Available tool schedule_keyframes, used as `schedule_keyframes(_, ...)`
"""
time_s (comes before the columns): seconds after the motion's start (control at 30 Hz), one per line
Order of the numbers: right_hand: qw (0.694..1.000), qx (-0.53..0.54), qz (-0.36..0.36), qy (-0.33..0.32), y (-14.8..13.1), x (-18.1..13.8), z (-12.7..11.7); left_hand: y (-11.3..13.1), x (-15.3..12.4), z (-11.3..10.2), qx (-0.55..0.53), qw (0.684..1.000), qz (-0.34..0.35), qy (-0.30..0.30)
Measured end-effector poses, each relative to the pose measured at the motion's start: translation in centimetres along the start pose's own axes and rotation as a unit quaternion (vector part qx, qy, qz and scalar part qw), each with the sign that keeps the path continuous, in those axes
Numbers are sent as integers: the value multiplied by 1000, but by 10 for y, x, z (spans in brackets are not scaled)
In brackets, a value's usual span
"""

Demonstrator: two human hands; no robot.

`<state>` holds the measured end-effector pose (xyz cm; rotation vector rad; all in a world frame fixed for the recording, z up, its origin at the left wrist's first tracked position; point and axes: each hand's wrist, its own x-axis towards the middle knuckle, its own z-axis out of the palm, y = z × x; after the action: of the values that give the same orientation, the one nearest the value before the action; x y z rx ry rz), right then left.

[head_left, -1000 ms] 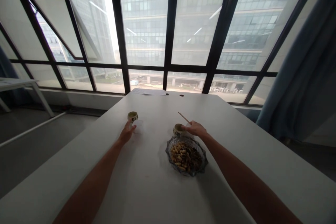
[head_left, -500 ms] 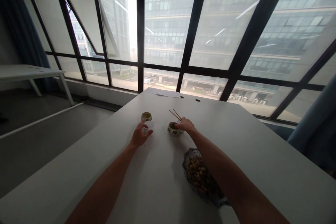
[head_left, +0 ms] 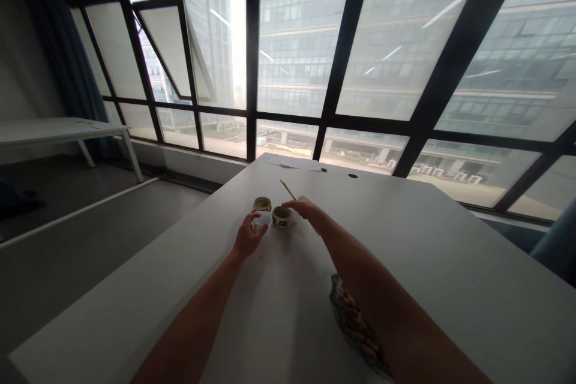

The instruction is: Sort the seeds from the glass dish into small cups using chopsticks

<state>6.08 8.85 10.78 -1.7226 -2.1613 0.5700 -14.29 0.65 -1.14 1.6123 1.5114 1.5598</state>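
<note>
My left hand point(head_left: 248, 236) curls its thumb and fingers round a small white object point(head_left: 262, 218), perhaps a little cup. Just behind it stands a small pale-green cup point(head_left: 261, 203) with dark markings. A similar cup point(head_left: 281, 219), with dark characters on its side, sits upright to the right of the white object, close beside it. My right hand point(head_left: 308, 210) has its fingers at this cup's rim. Wooden chopsticks point(head_left: 288, 189) stick out beyond the same hand, pointing away to the left. A bag of nuts point(head_left: 355, 324) lies partly hidden under my right forearm.
All of this rests on a long white table point(head_left: 180, 276). Sheets of paper point(head_left: 292, 162) lie at its far end, near a dark round hole point(head_left: 353, 176). Another white table point(head_left: 58, 127) stands at the left, and large windows point(head_left: 297, 42) line the far side.
My right hand has moved left with the marked cup and the chopsticks, bringing that cup close to the white object. My left hand keeps its hold. The view has turned slightly.
</note>
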Motion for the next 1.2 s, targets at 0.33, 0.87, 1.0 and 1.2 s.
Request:
schedule_keyframes(0.33, 984, -156, 81, 0, 106, -134, -79, -9, 3, 3, -18, 997, -38, 58)
schedule_keyframes(0.87, 955, 175, 187, -153, 93, -217, -6, 3, 3, -2, -163, 972, -128, 107)
schedule_keyframes(1.0, 950, 208, 162, -164, 45, -183, 22, 3, 6, -17, -226, 958, -158, 82)
schedule_keyframes(1.2, 961, 198, 118, -152, -5, -137, 46, 3, 9, -50, -305, 936, -170, -27)
